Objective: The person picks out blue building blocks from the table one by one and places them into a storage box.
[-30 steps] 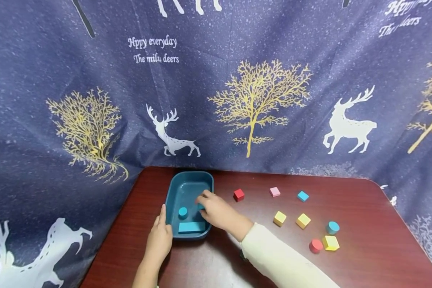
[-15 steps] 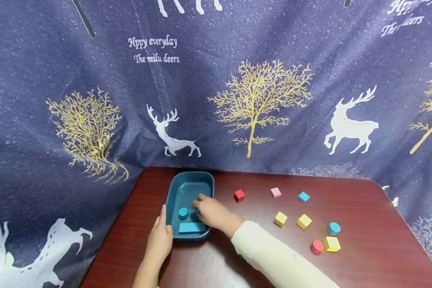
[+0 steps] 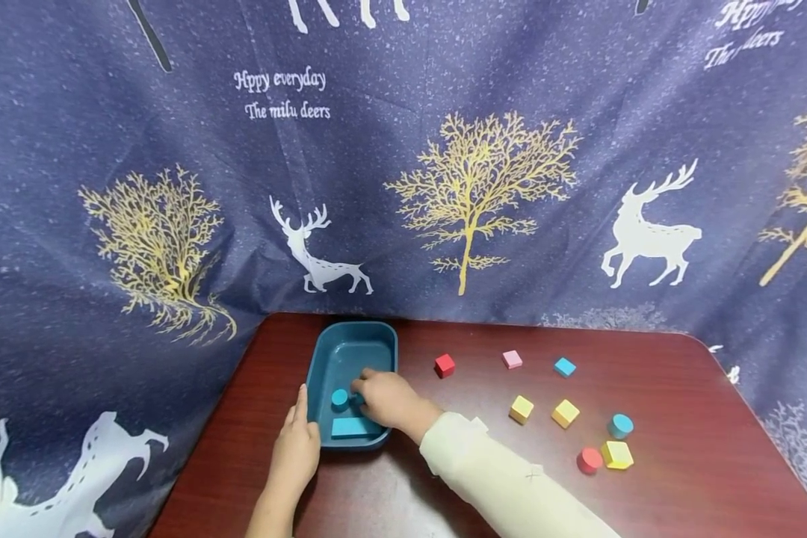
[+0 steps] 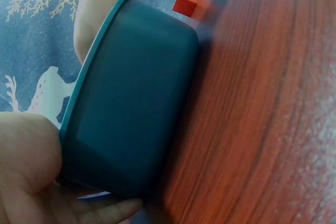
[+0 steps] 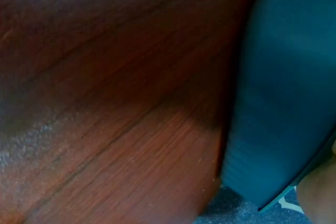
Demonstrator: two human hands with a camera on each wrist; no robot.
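A dark teal rectangular tub (image 3: pixel 350 364) stands on the table at the left in the head view. My left hand (image 3: pixel 294 452) lies against its left wall, fingers straight along the outside; the left wrist view shows the thumb by the rim. Reaching over the right wall, my right hand (image 3: pixel 391 401) pinches a small blue block (image 3: pixel 357 400) low inside, mostly hidden by the fingers. Just left of those fingertips stands a blue cylinder (image 3: pixel 339 399). A long blue block (image 3: pixel 354 427) lies along the near end. In the right wrist view the tub's outer wall (image 5: pixel 289 93) hides the fingers.
Right of the tub sit a red cube (image 3: pixel 444 365), a pink block (image 3: pixel 512 359) and a flat blue block (image 3: pixel 565 367). Farther right are yellow blocks (image 3: pixel 566 413), a red cylinder (image 3: pixel 589 460) and another blue cylinder (image 3: pixel 620 426). A patterned curtain (image 3: pixel 403 149) hangs behind the table.
My right hand has moved left and lower inside the tub, bringing the small blue block close to the blue cylinder. The left hand has stayed at the tub's left wall.
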